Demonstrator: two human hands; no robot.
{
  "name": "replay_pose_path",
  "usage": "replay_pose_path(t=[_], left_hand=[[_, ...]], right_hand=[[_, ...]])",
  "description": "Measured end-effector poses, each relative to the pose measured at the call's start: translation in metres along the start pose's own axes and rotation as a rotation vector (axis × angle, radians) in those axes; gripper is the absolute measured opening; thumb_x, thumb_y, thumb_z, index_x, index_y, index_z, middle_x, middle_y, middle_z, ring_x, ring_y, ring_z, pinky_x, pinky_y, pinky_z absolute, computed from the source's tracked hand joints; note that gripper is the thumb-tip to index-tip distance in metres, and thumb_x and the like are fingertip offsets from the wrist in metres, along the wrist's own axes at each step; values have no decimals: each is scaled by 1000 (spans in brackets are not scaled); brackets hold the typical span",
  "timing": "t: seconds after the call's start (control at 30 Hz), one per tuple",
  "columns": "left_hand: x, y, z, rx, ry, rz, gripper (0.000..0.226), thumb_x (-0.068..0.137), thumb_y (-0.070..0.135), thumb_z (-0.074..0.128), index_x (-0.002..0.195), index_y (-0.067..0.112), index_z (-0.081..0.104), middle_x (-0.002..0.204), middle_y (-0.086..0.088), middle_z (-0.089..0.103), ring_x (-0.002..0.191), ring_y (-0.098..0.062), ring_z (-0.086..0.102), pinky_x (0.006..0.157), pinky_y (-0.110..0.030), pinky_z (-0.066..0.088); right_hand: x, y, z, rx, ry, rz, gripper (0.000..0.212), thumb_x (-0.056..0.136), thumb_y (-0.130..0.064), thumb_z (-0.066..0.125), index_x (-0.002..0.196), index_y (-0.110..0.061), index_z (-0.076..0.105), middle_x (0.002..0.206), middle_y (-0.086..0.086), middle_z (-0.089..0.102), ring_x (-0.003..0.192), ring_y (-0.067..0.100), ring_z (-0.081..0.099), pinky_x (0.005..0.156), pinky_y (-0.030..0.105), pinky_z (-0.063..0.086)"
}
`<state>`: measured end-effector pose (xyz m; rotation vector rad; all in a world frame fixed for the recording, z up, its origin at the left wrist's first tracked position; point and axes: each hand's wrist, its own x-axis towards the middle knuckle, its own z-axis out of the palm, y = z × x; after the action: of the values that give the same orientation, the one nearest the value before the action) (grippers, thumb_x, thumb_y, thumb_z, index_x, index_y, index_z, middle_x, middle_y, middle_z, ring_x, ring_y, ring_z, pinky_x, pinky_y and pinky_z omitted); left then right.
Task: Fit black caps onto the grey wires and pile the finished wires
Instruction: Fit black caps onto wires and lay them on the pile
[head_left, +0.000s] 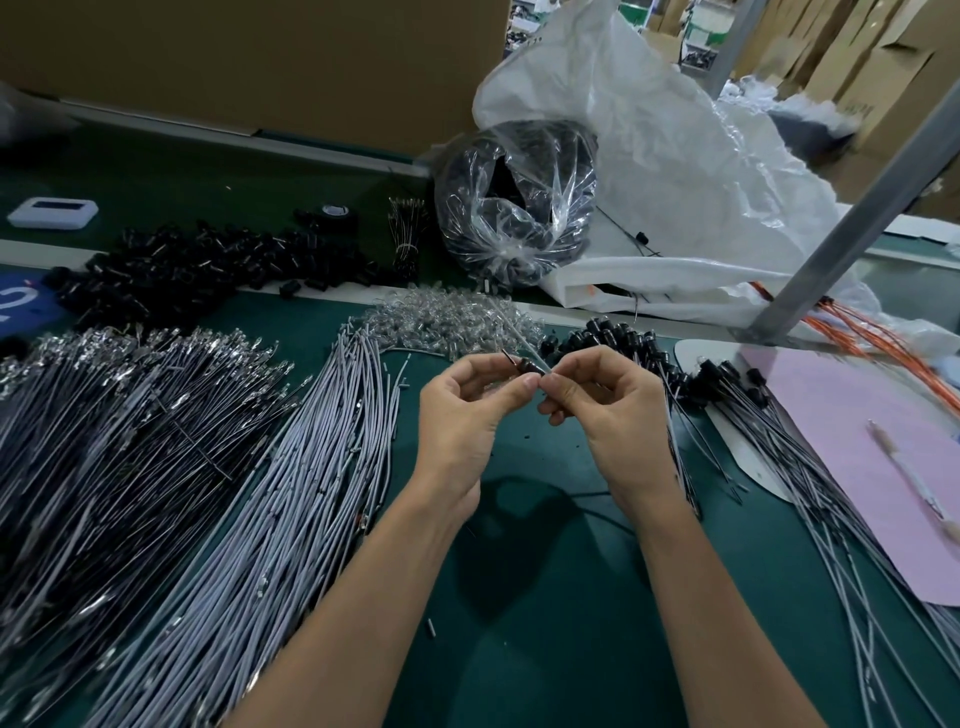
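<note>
My left hand (462, 400) and my right hand (602, 395) meet above the green table (545, 597). Between their fingertips sits a small black cap (529, 365), pinched by my left thumb and fingers. My right hand pinches a thin grey wire (519, 338) that runs up and away from the cap. A broad pile of bare grey wires (291, 493) lies to the left. Capped wires (737, 415) are piled to the right, their black caps at the far end. Loose black caps (208, 265) are heaped at the back left.
Dark terminal-tipped wires (104, 426) cover the far left. Clear small parts (457, 322) lie beyond my hands. A clear bag of black parts (514, 202) and a white sack (675, 182) stand behind. A pink sheet (857, 457) with a pen (909, 478), orange wires (893, 338) and a metal post (841, 223) are at right.
</note>
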<state>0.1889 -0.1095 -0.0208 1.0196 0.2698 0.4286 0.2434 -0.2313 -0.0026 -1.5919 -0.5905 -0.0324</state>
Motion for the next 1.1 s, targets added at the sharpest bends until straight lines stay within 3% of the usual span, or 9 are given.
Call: replay_pose_path(t=[0.07, 0.17, 0.27, 0.43, 0.57, 0.63, 0.73, 1.1], left_hand=[[0, 1, 0, -9, -11, -34, 17, 73, 4, 79, 86, 10, 70, 86, -5, 72, 86, -19, 68, 83, -30, 57], [-1, 2, -1, -64, -14, -94, 14, 77, 16, 76, 86, 8, 69, 85, -11, 71, 75, -21, 70, 70, -28, 59], [-1, 4, 0, -121, 10, -123, 6, 82, 9, 72, 84, 6, 67, 81, -12, 72, 68, -19, 72, 65, -26, 58], [4, 11, -7, -343, 120, -124, 9, 75, 6, 72, 82, 7, 66, 80, -10, 74, 74, -18, 73, 67, -24, 59], [7, 15, -15, -481, 231, -109, 7, 84, 2, 67, 82, 8, 64, 81, -11, 74, 74, -20, 73, 69, -26, 60], [8, 16, -16, -508, 257, -104, 7, 87, 2, 66, 83, 8, 64, 80, -11, 73, 73, -20, 73, 69, -27, 60], [9, 17, -16, -499, 269, -102, 7, 88, 4, 65, 83, 9, 64, 78, -9, 73, 72, -20, 73, 69, -27, 60], [9, 14, -12, -392, 242, -54, 8, 86, 4, 68, 82, 9, 64, 74, -5, 72, 71, -18, 72, 71, -27, 60]], right_hand=[[0, 1, -1, -38, 20, -30, 10, 81, -1, 75, 78, -7, 67, 66, 4, 69, 58, 20, 66, 58, 26, 53], [-1, 1, -1, -106, 30, -60, 12, 80, -2, 76, 77, -11, 68, 67, 2, 69, 57, 18, 67, 58, 23, 54], [-2, 1, 0, -93, 25, -49, 11, 80, -2, 76, 77, -10, 69, 67, 2, 71, 59, 20, 69, 59, 25, 55], [0, -4, -10, -142, 139, -30, 11, 82, -8, 76, 80, -19, 73, 74, -2, 72, 69, 13, 65, 70, 31, 56], [0, -5, -22, -284, 77, -33, 18, 85, -3, 72, 90, -19, 77, 82, 1, 73, 69, 25, 62, 61, 37, 49], [0, -5, -24, -363, 48, -47, 18, 84, -1, 72, 89, -18, 78, 80, 2, 71, 65, 18, 59, 55, 27, 44], [0, -8, -25, -365, 91, -53, 17, 82, 1, 72, 85, -14, 79, 77, 0, 68, 62, 1, 56, 58, 12, 40], [-1, -10, -22, -410, 90, -104, 16, 81, 3, 72, 84, -11, 79, 78, 0, 68, 65, 2, 60, 61, 11, 42]])
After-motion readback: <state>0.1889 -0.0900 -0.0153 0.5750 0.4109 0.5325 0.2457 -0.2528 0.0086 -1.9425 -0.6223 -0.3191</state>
